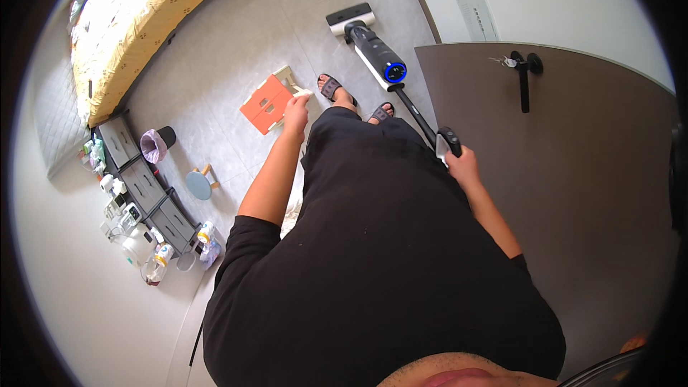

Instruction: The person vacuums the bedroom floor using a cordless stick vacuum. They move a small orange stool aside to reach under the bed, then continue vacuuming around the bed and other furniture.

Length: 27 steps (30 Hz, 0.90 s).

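My left hand (296,114) grips the cream edge of a folding step stool with an orange plastic top (263,101). The stool is tilted in front of my left leg; whether it touches the floor, I cannot tell. On the other side, my right hand (464,166) is closed around the handle of a cordless floor washer (376,54). Its black tube slants away from me, and a blue ring glows on the round display of its body. The washer's wide head (350,17) rests on the grey floor beyond my slippers (333,87).
A brown door (559,161) with a black lever handle (524,83) stands close at my right. Along the left are a bed (145,27), a lined waste bin (157,145), a small round stool (199,185) and grey drawer units (143,185) crowded with bottles and appliances.
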Tool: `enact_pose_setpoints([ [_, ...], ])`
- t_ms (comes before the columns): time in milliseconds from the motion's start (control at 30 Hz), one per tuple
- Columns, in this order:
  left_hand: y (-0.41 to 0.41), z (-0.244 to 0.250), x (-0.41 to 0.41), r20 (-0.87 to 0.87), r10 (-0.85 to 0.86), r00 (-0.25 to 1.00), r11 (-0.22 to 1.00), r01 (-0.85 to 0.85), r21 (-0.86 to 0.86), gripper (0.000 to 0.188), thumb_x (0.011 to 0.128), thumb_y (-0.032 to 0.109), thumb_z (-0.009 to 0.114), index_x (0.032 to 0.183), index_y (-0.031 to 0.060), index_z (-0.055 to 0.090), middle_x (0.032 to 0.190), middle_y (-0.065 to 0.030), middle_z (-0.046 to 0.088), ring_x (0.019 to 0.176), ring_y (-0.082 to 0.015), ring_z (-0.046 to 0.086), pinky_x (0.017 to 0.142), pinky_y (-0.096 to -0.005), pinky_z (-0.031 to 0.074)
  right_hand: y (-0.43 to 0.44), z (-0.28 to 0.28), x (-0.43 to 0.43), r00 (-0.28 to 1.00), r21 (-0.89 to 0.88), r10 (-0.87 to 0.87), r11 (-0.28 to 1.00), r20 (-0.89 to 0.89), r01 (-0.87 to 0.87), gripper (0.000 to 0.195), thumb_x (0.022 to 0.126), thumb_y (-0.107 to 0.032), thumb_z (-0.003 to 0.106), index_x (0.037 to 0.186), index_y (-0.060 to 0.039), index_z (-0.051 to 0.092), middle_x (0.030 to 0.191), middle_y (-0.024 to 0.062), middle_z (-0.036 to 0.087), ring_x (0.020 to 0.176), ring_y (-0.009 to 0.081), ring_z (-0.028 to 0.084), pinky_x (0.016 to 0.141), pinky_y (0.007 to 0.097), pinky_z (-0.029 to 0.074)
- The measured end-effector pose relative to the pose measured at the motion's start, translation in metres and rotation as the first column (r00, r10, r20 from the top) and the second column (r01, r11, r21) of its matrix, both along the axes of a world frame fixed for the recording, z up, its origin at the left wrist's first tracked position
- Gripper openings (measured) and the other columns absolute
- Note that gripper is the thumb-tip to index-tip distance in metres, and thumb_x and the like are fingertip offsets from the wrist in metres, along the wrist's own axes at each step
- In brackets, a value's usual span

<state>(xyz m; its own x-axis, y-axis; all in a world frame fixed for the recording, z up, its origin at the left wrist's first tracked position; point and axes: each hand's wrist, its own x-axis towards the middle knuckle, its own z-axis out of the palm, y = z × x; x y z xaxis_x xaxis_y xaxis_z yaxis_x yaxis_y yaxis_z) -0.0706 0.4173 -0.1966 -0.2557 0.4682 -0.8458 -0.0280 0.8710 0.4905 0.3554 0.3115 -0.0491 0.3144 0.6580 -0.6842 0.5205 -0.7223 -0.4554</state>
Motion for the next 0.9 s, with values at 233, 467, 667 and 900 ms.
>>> enact_pose_setpoints([
  [233, -0.045, -0.086, -0.046, -0.244, -0.415, 0.876, 0.905, 0.424, -0.015, 0.037, 0.091, 0.036, 0.068, 0.100, 0.0009, 0.068, 0.093, -0.0084, 0.071, 0.089, -0.0189, 0.065, 0.084, -0.0350, 0.050, -0.033, -0.071, -0.022, 0.995, -0.031, 0.069, 0.997, -0.077, -0.071, 0.026, 0.082, -0.023, 0.069, 0.091, 0.0005, 0.063, 0.074, 0.0138, 0.065, 0.070, 0.0236, 0.064, 0.068, 0.0383, 0.051],
  [467, -0.028, -0.224, -0.090, -0.410, -0.575, 0.708, 0.816, 0.530, -0.229, 0.044, 0.084, 0.036, 0.074, 0.103, -0.0006, 0.061, 0.097, -0.0178, 0.070, 0.090, -0.0308, 0.068, 0.081, -0.0418, 0.053, -0.105, -0.104, 0.013, 0.997, -0.140, 0.065, 0.988, -0.045, -0.071, 0.021, 0.084, -0.019, 0.071, 0.090, -0.0011, 0.062, 0.071, 0.0096, 0.058, 0.067, 0.0204, 0.055, 0.065, 0.0377, 0.048],
  [667, 0.016, -0.353, -0.121, -0.609, -0.211, 0.765, 0.969, 0.083, -0.232, 0.101, 0.081, 0.047, 0.077, 0.152, 0.0013, 0.021, 0.143, -0.0299, 0.049, 0.131, -0.0414, 0.051, 0.109, -0.0473, 0.041, -0.154, -0.100, 0.055, 0.992, -0.310, 0.115, 0.946, 0.047, -0.095, 0.014, 0.078, -0.012, 0.072, 0.080, -0.0028, 0.061, 0.068, 0.0080, 0.058, 0.063, 0.0190, 0.057, 0.061, 0.0376, 0.047],
  [900, 0.062, -0.411, -0.148, -0.578, -0.122, 0.807, 0.754, -0.303, -0.583, 0.156, 0.054, 0.082, 0.079, 0.160, 0.0153, -0.013, 0.163, -0.0347, -0.001, 0.151, -0.0507, 0.010, 0.117, -0.0636, 0.022, -0.130, -0.080, 0.021, 0.988, -0.441, -0.142, 0.884, 0.064, 0.156, 0.010, 0.067, -0.001, 0.068, 0.075, -0.0036, 0.063, 0.068, 0.0034, 0.062, 0.062, 0.0136, 0.059, 0.059, 0.0312, 0.049],
])
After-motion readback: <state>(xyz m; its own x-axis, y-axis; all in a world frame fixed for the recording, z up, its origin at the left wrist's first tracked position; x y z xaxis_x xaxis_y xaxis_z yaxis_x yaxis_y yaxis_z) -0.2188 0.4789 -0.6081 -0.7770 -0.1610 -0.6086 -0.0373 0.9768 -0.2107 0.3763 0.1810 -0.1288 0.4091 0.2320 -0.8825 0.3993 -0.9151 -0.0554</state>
